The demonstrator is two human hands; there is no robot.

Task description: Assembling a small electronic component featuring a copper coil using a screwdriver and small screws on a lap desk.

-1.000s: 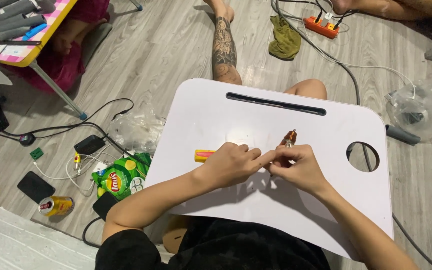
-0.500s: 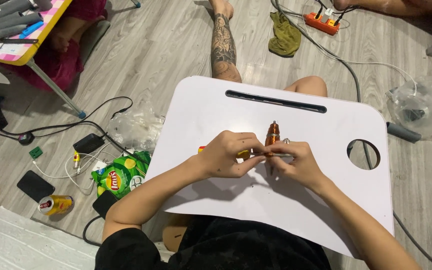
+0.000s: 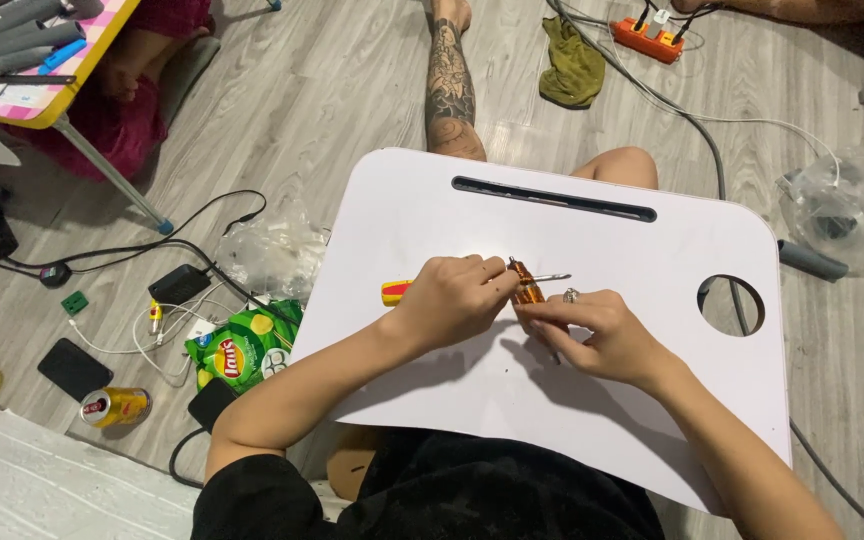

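A white lap table (image 3: 652,250) rests over my legs. On it my left hand (image 3: 449,297) and my right hand (image 3: 597,333) meet around a small screwdriver with an amber handle (image 3: 525,283); its metal shaft points right. Both hands pinch it, the left on the handle, the right fingertips just below it. A second tool with a yellow and red handle (image 3: 395,291) lies on the table, partly hidden under my left hand. A ring shows on my right hand.
The table has a long slot (image 3: 552,199) and a round hole (image 3: 731,305). On the wooden floor to the left lie a green snack bag (image 3: 237,350), a can (image 3: 114,405), a phone (image 3: 74,367) and cables. A power strip (image 3: 645,38), green cloth (image 3: 572,65) and plastic bag (image 3: 842,205) lie beyond.
The amber screwdriver has turned from pointing up to lying with its shaft to the right. My hands have stayed together over the middle of the table.
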